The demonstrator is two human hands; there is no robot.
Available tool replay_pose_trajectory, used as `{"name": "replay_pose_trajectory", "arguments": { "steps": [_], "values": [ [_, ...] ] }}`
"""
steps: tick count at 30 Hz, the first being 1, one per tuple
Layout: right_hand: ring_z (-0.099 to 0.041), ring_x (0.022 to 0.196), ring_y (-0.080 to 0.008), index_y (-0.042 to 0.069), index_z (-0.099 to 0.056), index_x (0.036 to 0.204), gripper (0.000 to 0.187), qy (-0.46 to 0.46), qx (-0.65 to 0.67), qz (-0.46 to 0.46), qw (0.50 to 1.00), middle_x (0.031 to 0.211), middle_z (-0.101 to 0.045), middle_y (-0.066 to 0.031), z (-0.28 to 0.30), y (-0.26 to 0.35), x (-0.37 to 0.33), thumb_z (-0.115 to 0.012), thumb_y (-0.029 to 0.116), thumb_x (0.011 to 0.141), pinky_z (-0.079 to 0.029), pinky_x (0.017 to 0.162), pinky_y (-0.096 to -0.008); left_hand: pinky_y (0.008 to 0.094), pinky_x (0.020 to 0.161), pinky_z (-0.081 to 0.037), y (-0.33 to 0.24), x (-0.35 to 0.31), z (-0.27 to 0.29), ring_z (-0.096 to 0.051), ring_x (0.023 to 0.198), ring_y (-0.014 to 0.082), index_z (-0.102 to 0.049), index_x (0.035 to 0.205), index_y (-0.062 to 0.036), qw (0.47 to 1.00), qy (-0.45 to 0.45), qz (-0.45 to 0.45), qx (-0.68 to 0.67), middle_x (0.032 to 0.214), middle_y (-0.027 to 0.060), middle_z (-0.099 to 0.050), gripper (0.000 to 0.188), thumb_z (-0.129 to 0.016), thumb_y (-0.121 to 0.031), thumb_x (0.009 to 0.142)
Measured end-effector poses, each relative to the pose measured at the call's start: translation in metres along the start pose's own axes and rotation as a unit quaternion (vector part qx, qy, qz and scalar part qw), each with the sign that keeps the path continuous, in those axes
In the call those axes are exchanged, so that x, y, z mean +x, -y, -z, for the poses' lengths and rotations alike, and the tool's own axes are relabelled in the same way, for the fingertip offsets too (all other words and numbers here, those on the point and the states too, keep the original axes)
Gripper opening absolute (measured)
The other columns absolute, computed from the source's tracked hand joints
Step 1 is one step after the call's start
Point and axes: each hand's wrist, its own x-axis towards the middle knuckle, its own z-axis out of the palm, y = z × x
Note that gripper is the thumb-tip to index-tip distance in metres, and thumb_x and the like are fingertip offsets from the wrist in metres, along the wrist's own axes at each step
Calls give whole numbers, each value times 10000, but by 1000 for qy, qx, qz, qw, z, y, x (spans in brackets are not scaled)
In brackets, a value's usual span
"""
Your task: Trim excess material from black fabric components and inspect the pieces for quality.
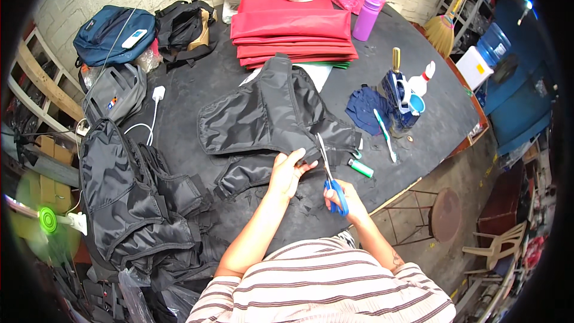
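A piece of sewn black fabric (pixel 272 107) with bound edges and straps lies spread in the middle of the dark table. My left hand (pixel 288 173) pinches its near edge between thumb and fingers. In my right hand (pixel 348 201) is a pair of scissors (pixel 335 194) with blue handles, fingers wrapped round the loops. The blades point away from me and rest beside the fabric's right edge, close to my left fingertips. Just right of the blades lies a green lighter (pixel 361 168). Dark scraps are scattered on the table under my hands.
More black sewn pieces (pixel 119 191) are heaped at the left. Folded red material (pixel 293 30) is stacked at the back, beside a purple bottle (pixel 366 18). A toothbrush (pixel 385 136), dark blue cloth (pixel 365 110) and small pouch (pixel 399 98) lie at the right. A stool (pixel 445 215) stands beyond the table edge.
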Motion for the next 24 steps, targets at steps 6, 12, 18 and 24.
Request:
{"name": "replay_pose_trajectory", "arguments": {
  "steps": [6, 12, 18, 24],
  "values": [
    [-485, 495, -92, 45, -531, 760, 316, -15, -24, 13, 1000, 570, -517, -23, -2, 1, -1, -659, 334, 761, -383, 467, -210, 361, 703, -542, 2, 2, 3, -608, 725, 171, -589, 775, -12, 1000, 4, -1, 6, 794, 76, -619, 91, -564, -80, 829],
    [-474, 470, -78, 50, -537, 743, 291, -17, -31, 9, 999, 546, -513, -13, -2, -1, -1, -669, 308, 767, -373, 450, -201, 338, 656, -551, 4, 1, 2, -580, 680, 136, -585, 822, -27, 1000, -3, -8, 14, 774, 44, -592, 49, -561, -70, 823],
    [-450, 416, -63, 55, -540, 682, 300, -67, -63, -20, 996, 504, -504, -5, -7, 3, -3, -648, 309, 798, -337, 390, -201, 346, 667, -550, 2, -1, 3, -579, 684, 140, -570, 812, -26, 1000, -3, -6, 8, 773, 47, -587, 45, -570, -71, 821],
    [-469, 452, -69, 44, -540, 711, 312, -100, 52, 27, 993, 544, -503, -5, -3, -3, 1, -626, 323, 821, -363, 413, -207, 365, 769, -526, 7, -8, 9, -601, 764, 181, -559, 827, -26, 997, -22, 28, -68, 815, 72, -602, 57, -564, -83, 833]
  ]
}}
